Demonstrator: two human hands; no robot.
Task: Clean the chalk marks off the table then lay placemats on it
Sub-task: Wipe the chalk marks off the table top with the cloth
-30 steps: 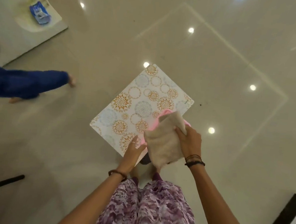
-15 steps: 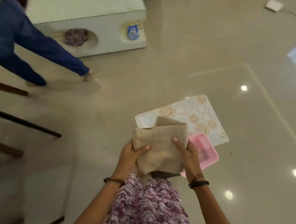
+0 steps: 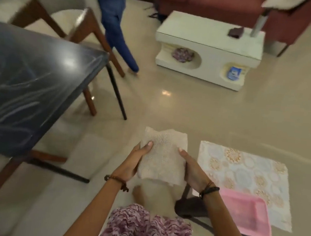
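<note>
I hold a folded beige cloth (image 3: 163,157) in front of me with both hands. My left hand (image 3: 133,162) grips its left edge, thumb on top. My right hand (image 3: 193,170) grips its right edge the same way. To the left stands a black table (image 3: 25,88) whose top is smeared with white chalk marks (image 3: 17,91). On the floor at the right lies a patterned placemat (image 3: 241,171), and a pink tray (image 3: 246,215) rests on its near corner.
Wooden chairs (image 3: 72,24) stand around the table. A person in blue trousers (image 3: 117,35) walks past behind it. A white low table (image 3: 212,45) and a red sofa (image 3: 211,2) are at the back. Glossy beige floor lies between.
My view has swung up and left, bringing the black table into sight. The cloth is now held flat between both hands, farther from the placemat. The other person has walked on.
</note>
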